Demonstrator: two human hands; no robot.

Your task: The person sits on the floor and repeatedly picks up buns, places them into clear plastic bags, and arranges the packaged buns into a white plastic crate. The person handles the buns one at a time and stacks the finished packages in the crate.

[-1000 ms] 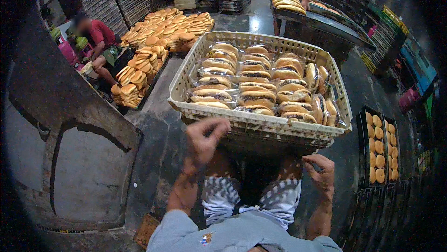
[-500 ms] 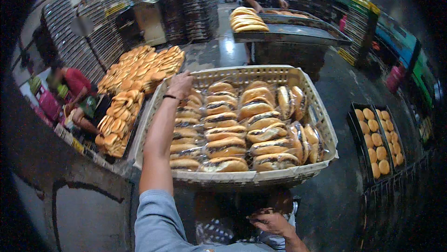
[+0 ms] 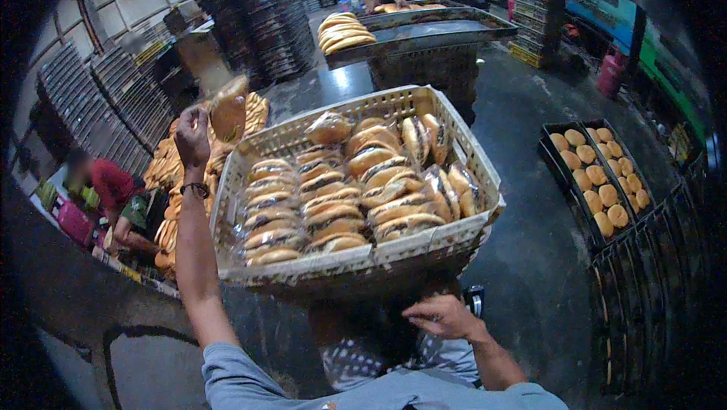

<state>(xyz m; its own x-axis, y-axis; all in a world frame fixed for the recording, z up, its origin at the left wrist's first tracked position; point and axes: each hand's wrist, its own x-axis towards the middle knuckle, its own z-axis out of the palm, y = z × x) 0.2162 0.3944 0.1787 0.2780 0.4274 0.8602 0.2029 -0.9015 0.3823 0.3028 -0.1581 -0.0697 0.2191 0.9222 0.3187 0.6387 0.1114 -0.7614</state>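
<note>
My left hand (image 3: pixel 194 137) is raised above the left far corner of a cream plastic crate (image 3: pixel 356 265). Its fingers are pinched on a bun in a clear plastic bag (image 3: pixel 229 111), held up outside the rim. Rows of bagged buns with dark filling (image 3: pixel 332 209) fill much of the crate, several standing on edge. One bagged bun (image 3: pixel 328 128) lies flatter at the far end of a row. Low in front of my body, nearer than the crate, my right hand (image 3: pixel 445 316) hovers with loosely bent fingers and nothing visible in it.
Loose buns (image 3: pixel 163 160) are heaped at the left, beside a seated person in red (image 3: pixel 113 183). Across the room another person's hands work over a metal tray table (image 3: pixel 432 31). Black trays of round buns (image 3: pixel 594 175) stand at the right, near stacked crates (image 3: pixel 536 12).
My left hand has moved from the crate's far left corner up and left, now with a bagged bun in it. The view has shifted; my right hand stays low near my body.
</note>
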